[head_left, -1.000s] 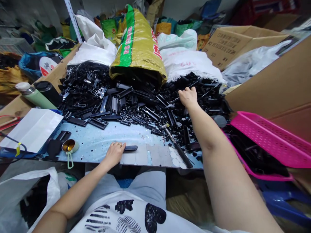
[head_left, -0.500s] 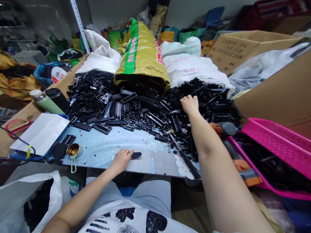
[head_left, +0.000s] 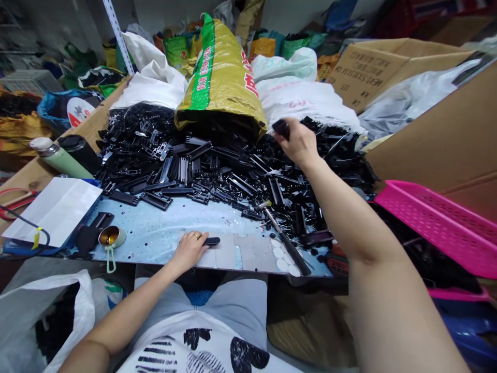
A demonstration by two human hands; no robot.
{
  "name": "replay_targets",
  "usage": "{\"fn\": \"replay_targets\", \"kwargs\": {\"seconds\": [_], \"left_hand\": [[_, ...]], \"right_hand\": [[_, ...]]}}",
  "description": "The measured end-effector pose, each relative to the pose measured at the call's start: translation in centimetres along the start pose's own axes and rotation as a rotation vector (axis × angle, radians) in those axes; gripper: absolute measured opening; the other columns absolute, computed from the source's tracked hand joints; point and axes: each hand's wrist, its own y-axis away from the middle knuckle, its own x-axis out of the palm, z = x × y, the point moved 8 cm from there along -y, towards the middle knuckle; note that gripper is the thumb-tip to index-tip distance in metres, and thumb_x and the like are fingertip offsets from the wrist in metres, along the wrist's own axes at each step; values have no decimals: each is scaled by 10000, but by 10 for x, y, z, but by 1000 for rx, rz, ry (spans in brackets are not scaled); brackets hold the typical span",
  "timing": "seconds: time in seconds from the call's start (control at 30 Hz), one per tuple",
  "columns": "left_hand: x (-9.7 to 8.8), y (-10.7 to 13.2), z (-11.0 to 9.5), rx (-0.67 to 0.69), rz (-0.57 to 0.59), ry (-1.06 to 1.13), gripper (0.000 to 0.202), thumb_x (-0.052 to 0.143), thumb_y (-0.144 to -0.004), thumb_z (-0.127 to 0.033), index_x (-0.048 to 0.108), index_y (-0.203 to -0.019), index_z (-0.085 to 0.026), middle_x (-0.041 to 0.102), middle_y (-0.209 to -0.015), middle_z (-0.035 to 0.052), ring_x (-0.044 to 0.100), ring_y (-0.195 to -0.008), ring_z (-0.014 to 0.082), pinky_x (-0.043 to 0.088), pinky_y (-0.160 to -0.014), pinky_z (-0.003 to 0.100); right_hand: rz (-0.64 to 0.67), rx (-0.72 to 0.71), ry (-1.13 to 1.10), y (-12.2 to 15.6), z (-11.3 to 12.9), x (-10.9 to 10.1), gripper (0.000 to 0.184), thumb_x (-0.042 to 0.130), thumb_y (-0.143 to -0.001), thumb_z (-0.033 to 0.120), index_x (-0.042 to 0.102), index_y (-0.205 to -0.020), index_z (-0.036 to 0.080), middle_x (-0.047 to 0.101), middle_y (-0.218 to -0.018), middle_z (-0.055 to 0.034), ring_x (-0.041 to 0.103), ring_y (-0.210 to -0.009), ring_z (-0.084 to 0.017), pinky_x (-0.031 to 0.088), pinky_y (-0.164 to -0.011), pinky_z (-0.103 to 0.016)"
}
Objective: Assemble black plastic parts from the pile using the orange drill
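My left hand (head_left: 191, 250) rests near the table's front edge, its fingers closed on a slim black handle-like part (head_left: 212, 241) whose rounded end sticks out to the right. Over the back of a heap of black parts (head_left: 217, 155), my right hand (head_left: 300, 142) is raised with its fingers round a dark block-shaped piece (head_left: 280, 127); the exact kind is unclear. A hammer (head_left: 288, 243) with a dark grip lies on the table between the heap and the front edge, to the right of my left hand.
A yellow-green sack (head_left: 221, 88) and white sacks (head_left: 303, 98) spill parts at the back. On the left stand a green flask (head_left: 62, 160), a small metal cup (head_left: 112, 237) and white paper (head_left: 54, 210). A pink basket (head_left: 438, 223) and cardboard box (head_left: 438, 140) are at right.
My right hand has lifted from the heap and shifted slightly left, now with a dark piece in its fingers. My left hand still holds its part. The whole view has shifted a little.
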Motion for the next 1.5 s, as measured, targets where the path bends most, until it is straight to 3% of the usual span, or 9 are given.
{"fn": "replay_targets", "kwargs": {"seconds": [0.1, 0.2, 0.33, 0.47, 0.6, 0.8, 1.17, 1.3, 1.5], "left_hand": [[-25, -11, 8, -160, -171, 472, 471, 502, -897, -374, 436, -1324, -187, 553, -1166, 126, 541, -1078, 232, 439, -923, 412], [-43, -24, 14, -311, -271, 1132, 516, 350, -941, -454, 323, -1392, -204, 531, -1213, 126, 617, -956, 184, 497, -820, 353], [-53, -30, 12, -411, -296, 1509, 530, 499, -859, -500, 468, -1251, -144, 625, -929, 71, 615, -646, 107, 477, -584, 224], [-36, -22, 3, -494, -82, 1310, 427, 561, -811, -502, 598, -875, -82, 566, -618, 19, 481, -462, 73, 361, -448, 187], [-39, -27, -17, -126, -16, 719, 450, 472, -870, -501, 586, -1097, -129, 615, -1021, 106, 568, -958, 211, 461, -815, 328], [2, -26, -31, 105, 280, 58, 727, 569, -727, -675, 500, -1224, -150, 543, -1173, 147, 466, -1128, 316, 373, -943, 450], [5, -13, -31, 211, 163, 7, 470, 626, -776, -425, 489, -1123, -139, 611, -1030, 100, 583, -962, 246, 438, -812, 337], [3, -7, -28, 220, 131, 37, 451, 601, -793, -494, 517, -1074, -152, 625, -973, 80, 600, -913, 229, 445, -780, 318], [7, -34, -28, 255, 236, 53, 543, 563, -796, -576, 513, -1164, -180, 621, -1034, 80, 584, -956, 239, 454, -806, 326]], "right_hand": [[-145, 21, -414, 6, 51, -32, 599, 314, -941, 533, 225, -1391, 147, 575, -1052, -138, 581, -890, -227, 445, -727, -350], [-155, 51, -856, 52, 120, -31, 629, 401, -896, 582, 193, -1384, 242, 587, -990, -55, 602, -766, -166, 486, -658, -322], [43, 125, -797, 138, 192, -10, 614, 403, -884, 583, 226, -1398, 298, 585, -1098, -89, 585, -958, -239, 483, -784, -424], [350, -184, -389, 195, 224, 1, 456, 433, -895, 504, 444, -1296, 286, 583, -1160, -119, 501, -1106, -297, 362, -916, -469], [617, -523, -268, 239, 225, 22, 298, 395, -940, 419, 584, -1039, 211, 642, -910, -86, 579, -814, -212, 369, -753, -330], [764, -421, -168, 280, 214, 58, 386, 360, -934, 516, 567, -958, 190, 647, -844, -67, 602, -692, -176, 288, -574, -259], [622, -362, -27, 272, 230, 25, 401, 272, -965, 465, 580, -1017, 214, 644, -873, -101, 611, -761, -235, 290, -612, -307], [581, -409, -26, 263, 234, 14, 378, 295, -964, 459, 578, -1008, 212, 640, -871, -97, 597, -744, -211, 280, -624, -305], [578, -423, -106, 267, 216, 39, 397, 327, -955, 492, 575, -957, 182, 631, -833, -57, 579, -720, -173, 291, -631, -276]]}}
